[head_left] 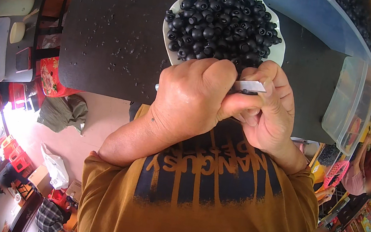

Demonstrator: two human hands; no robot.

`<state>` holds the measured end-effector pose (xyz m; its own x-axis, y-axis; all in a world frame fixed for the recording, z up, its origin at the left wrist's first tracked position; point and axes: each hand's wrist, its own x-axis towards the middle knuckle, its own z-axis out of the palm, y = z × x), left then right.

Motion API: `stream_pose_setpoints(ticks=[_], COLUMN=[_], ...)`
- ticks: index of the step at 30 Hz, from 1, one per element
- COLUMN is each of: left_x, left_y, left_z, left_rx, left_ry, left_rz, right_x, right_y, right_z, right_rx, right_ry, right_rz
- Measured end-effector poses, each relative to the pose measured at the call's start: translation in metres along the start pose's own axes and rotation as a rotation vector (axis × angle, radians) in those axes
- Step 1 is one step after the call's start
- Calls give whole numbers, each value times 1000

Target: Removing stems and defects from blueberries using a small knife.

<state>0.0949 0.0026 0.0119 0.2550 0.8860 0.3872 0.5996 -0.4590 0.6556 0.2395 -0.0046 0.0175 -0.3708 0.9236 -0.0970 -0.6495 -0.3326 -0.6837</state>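
Note:
My left hand (193,95) is wrapped in a fist around a cutter knife, its handle mostly hidden. The pale knife blade (250,86) sticks out between the two hands, pointing right. My right hand (273,107) is closed, its fingertips pinching a small black piece (247,92) that shows only as a sliver beneath the blade. Just beyond my knuckles lies a white wavy-rimmed plate (277,55), heaped with small, round, black rubber-like parts (221,20) with holes in their ends.
Black crumbs are scattered over the left of the dark table (111,33). Clear plastic bins stand at the far edge and right, one being an open clear box (348,102). A red floral stool (49,77) is at left. Other people are in the background on both sides.

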Motion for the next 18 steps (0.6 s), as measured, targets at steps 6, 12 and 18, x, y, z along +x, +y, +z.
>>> stream_pose_setpoints(ticks=[6,12,18], left_x=[0,-2,-10], left_y=[0,2,4], left_z=[-8,-34,-35], left_rx=[-25,-274,-441], left_ry=[-2,-120,-131], left_rz=[9,-111,-187], right_x=[5,31,87], right_y=[-6,-42,-99], right_z=[8,34,80], right_rx=[-74,-264,-705], right_ry=[-7,100,-30], right_rz=[4,-99,-384])
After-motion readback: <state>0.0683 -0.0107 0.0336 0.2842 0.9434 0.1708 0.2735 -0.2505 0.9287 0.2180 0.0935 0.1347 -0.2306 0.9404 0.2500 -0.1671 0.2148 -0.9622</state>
